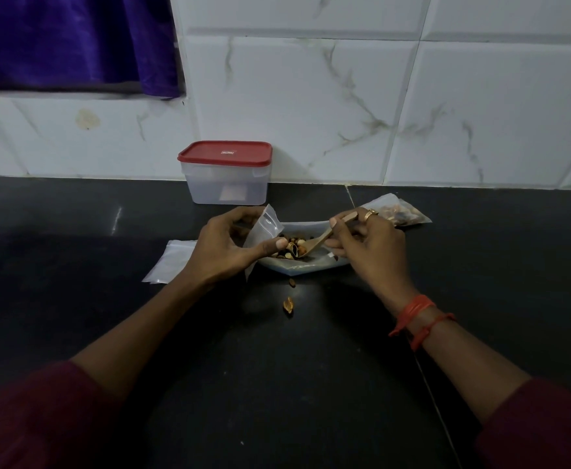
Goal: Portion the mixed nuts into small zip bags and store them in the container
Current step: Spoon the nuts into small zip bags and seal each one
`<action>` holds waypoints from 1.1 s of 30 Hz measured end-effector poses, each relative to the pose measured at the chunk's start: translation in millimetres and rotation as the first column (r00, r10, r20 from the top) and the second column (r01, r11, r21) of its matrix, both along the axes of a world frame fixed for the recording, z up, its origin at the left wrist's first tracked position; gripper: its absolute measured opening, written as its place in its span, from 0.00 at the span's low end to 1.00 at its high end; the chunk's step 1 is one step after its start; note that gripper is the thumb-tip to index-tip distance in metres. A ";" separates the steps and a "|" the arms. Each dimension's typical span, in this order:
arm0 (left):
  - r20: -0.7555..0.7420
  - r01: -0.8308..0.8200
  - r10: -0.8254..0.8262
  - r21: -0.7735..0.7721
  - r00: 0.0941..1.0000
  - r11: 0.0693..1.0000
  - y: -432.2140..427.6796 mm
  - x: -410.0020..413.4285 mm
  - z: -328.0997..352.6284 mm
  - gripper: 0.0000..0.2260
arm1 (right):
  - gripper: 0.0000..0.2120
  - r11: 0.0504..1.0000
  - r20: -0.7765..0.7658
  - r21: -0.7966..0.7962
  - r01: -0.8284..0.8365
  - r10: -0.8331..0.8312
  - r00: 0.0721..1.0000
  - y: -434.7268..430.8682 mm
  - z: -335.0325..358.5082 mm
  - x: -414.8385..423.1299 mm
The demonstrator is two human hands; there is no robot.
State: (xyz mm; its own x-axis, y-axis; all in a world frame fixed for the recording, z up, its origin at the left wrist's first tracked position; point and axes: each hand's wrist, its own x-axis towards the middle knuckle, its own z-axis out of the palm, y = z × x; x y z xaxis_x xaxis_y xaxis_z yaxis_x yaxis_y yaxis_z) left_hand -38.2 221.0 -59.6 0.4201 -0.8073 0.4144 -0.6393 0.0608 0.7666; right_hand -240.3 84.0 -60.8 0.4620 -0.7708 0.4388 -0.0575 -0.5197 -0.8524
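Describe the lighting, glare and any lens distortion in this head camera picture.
Head view: dim, bluish light; the black counter swallows detail, with one small glare streak at its left; the wide lens bows the wall tiles; the nuts look soft and indistinct.

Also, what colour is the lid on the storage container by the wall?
Red, on the container; lid shows clearly in the head view.

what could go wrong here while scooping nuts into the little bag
1. Spills: two nuts already lie on the black counter, and the wooden spoon in the right hand is loaded beside the small clear zip bag, whose mouth the left hand holds with just its fingers.
2. The red-lidded clear plastic container is shut, so storing bags needs a free hand.
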 end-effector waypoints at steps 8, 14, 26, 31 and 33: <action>-0.038 0.011 -0.011 0.005 0.999 1.000 0.4 -0.4 -0.5 0.34 | 0.07 0.838 0.097 0.540 -0.076 0.027 0.995 4.3 4.4 1.6; -0.048 0.004 -0.005 -0.005 0.999 1.000 0.9 -4.3 0.7 0.31 | 0.04 0.965 -0.078 0.243 0.100 -0.083 0.993 0.5 13.5 -0.8; -0.047 0.002 -0.002 -0.003 0.999 1.000 1.6 -3.4 2.5 0.32 | 0.07 0.749 0.075 0.661 -0.034 -0.021 0.997 5.7 20.0 -4.9; -0.034 0.013 -0.013 0.001 0.999 1.000 1.5 -3.3 1.1 0.32 | 0.07 0.734 0.072 0.675 -0.070 0.028 0.997 9.7 17.7 -4.9; -0.034 0.009 -0.009 -0.001 0.999 1.000 1.8 -2.9 1.0 0.31 | 0.06 0.717 0.078 0.692 -0.082 0.040 0.996 11.2 18.9 -5.0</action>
State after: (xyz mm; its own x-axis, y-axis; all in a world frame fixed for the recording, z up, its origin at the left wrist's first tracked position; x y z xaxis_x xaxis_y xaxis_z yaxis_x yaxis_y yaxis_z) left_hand -41.1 222.8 -58.6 0.4265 -0.8110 0.4005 -0.6119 0.0673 0.7880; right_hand -245.3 95.2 -41.9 0.5113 -0.8398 -0.1825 0.0098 0.2180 -0.9759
